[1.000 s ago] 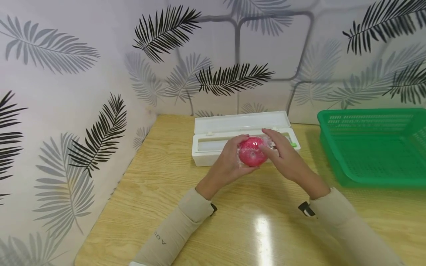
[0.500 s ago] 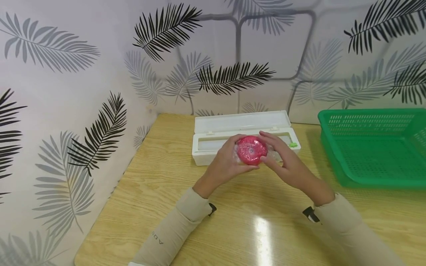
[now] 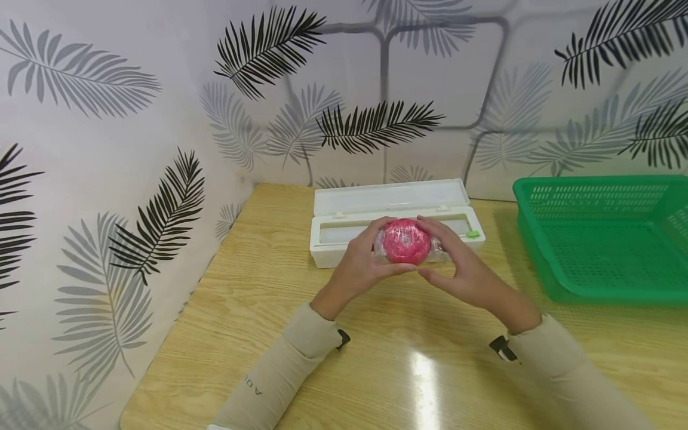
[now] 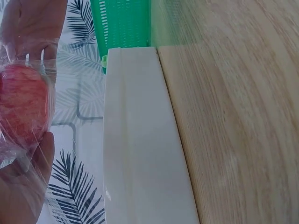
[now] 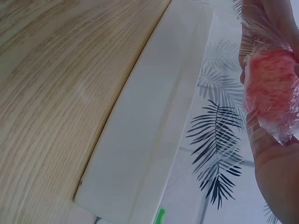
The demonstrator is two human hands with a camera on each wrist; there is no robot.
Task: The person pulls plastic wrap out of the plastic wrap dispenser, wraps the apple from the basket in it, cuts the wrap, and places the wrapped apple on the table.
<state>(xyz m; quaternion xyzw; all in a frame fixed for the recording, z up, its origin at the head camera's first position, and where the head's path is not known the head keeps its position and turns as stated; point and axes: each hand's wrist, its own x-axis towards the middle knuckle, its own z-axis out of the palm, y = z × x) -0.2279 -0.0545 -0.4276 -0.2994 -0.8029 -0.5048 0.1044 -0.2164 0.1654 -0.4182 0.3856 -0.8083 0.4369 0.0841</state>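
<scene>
A red apple (image 3: 407, 242) in clear cling film is held up between both hands, in front of a long white cling film box (image 3: 333, 257) with its lid raised. My left hand (image 3: 355, 269) grips the apple's left side, fingers over the top and thumb beneath. On the other side my right hand (image 3: 470, 272) holds it, fingertips at its upper edge and thumb low by the left thumb. Loose film (image 5: 282, 128) bunches at the apple's side in the right wrist view. The left wrist view shows the wrapped apple (image 4: 23, 105) at its left edge.
A green plastic basket (image 3: 545, 257) stands on the right of the wooden table (image 3: 258, 286). A small green slider (image 3: 473, 234) sits at the box's right end. Behind the table rises a wall (image 3: 430, 77) with a leaf pattern.
The apple has been turned in the hands, its dimple now facing up toward the head camera. The right thumb has slid off its face to below it. Box and basket stay put.
</scene>
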